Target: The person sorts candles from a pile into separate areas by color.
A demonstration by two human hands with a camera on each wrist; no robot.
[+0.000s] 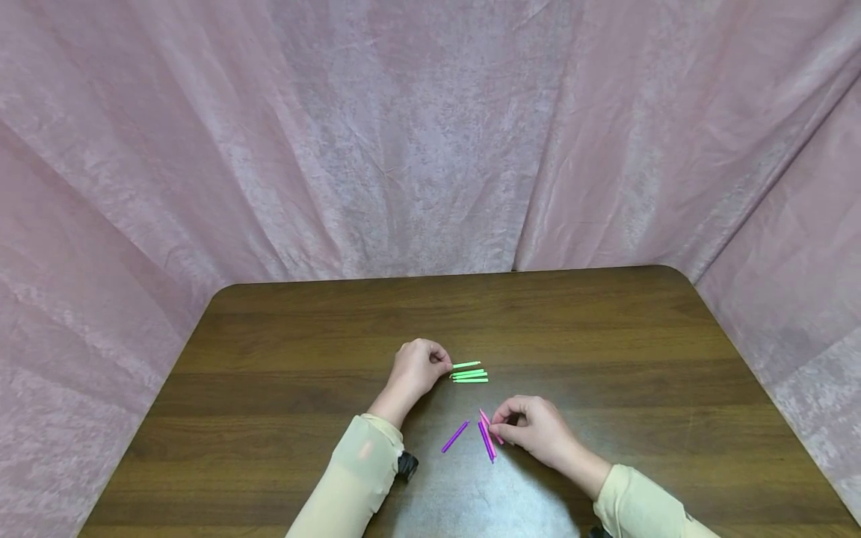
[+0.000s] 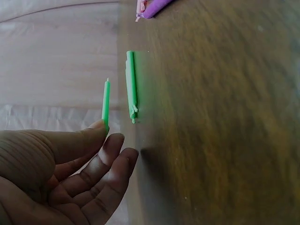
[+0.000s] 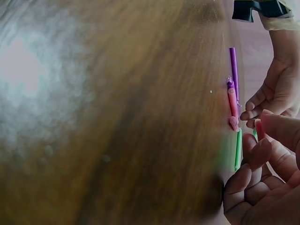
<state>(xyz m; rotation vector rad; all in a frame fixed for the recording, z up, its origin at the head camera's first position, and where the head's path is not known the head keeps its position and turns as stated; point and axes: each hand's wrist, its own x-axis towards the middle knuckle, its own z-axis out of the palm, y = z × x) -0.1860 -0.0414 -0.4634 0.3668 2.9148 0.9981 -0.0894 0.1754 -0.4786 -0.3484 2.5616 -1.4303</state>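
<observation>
My left hand (image 1: 415,370) pinches a thin green candle (image 2: 106,101) by one end between thumb and forefinger, its wick end pointing away. Just beside it, several more green candles (image 1: 471,379) lie together on the table. Nearer to me, my right hand (image 1: 533,429) pinches a pink candle (image 3: 258,128) at its fingertips, mostly hidden by the thumb in the right wrist view. Left of those fingertips lie a purple candle (image 1: 485,439) and another pink candle (image 3: 232,104) close together. A separate purple candle (image 1: 455,436) lies slantwise a little further left.
The brown wooden table (image 1: 303,336) has rounded far corners. Pink curtains (image 1: 417,149) hang behind it and along its sides. A black wrist strap (image 1: 406,465) sits at my left sleeve, and light glares off the table's near part.
</observation>
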